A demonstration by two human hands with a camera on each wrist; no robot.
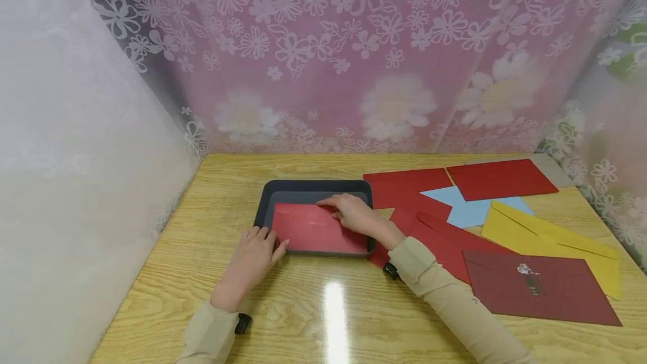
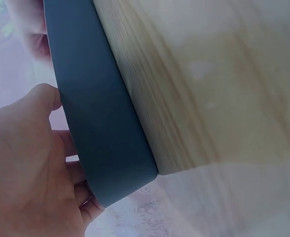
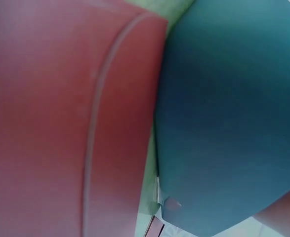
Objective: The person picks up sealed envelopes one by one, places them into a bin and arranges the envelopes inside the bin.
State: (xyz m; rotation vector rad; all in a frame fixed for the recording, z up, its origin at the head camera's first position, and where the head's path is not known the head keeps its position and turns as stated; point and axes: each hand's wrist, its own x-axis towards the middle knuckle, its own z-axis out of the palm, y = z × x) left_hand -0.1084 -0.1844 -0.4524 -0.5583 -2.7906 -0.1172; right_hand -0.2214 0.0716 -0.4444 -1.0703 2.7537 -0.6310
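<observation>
A dark grey tray point(image 1: 318, 185) with a low wall lies on the table, and a bright red envelope point(image 1: 308, 229) is inside it, covering most of its floor. My right hand point(image 1: 356, 217) holds the envelope near its upper right edge. My left hand point(image 1: 255, 254) rests at the tray's front left corner, thumb spread from the fingers. In the left wrist view the left hand's fingers point(image 2: 75, 173) reach over the rim, partly hidden behind the tray wall point(image 2: 95, 108). The right wrist view catches the tray's outer wall point(image 3: 224, 108) and only a bit of the right hand point(image 3: 285, 212).
Loose envelopes overlap on the right: several red ones point(image 1: 500, 178), a light blue one point(image 1: 467, 209), a yellow one point(image 1: 556, 246) and a maroon one point(image 1: 541, 291) in front. A grey one point(image 1: 551, 167) lies at the back right. Patterned curtains point(image 1: 323, 72) enclose the wooden table point(image 1: 202, 229).
</observation>
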